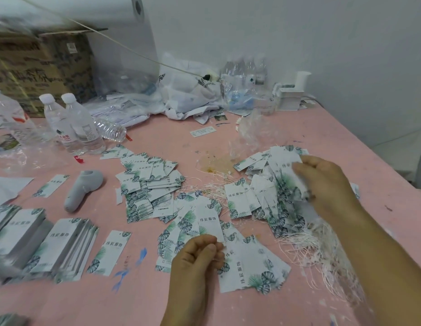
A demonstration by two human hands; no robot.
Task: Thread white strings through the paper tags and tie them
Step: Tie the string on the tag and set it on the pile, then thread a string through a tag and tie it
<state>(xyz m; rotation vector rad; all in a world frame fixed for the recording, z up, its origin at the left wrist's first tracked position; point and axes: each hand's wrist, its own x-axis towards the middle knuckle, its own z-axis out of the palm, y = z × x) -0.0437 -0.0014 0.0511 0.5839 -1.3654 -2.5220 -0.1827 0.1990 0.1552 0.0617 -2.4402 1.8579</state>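
Observation:
White paper tags with green leaf print lie in heaps on the pink table (228,309). My left hand (196,258) pinches the lower corner of one tag (208,222) that lies on the middle heap. My right hand (322,182) grips the edge of a tag (284,161) on top of the right heap (273,196). A tangle of white strings (306,245) spreads under and right of my right forearm, and more strings (209,187) lie between the heaps. Another loose heap of tags (148,184) sits at centre-left.
Neat stacks of tags (61,245) lie at the lower left, next to a grey handheld device (83,189). Water bottles (70,123) stand at the back left before a cardboard box (40,64). Plastic bags (188,92) and a card stack (288,97) line the wall.

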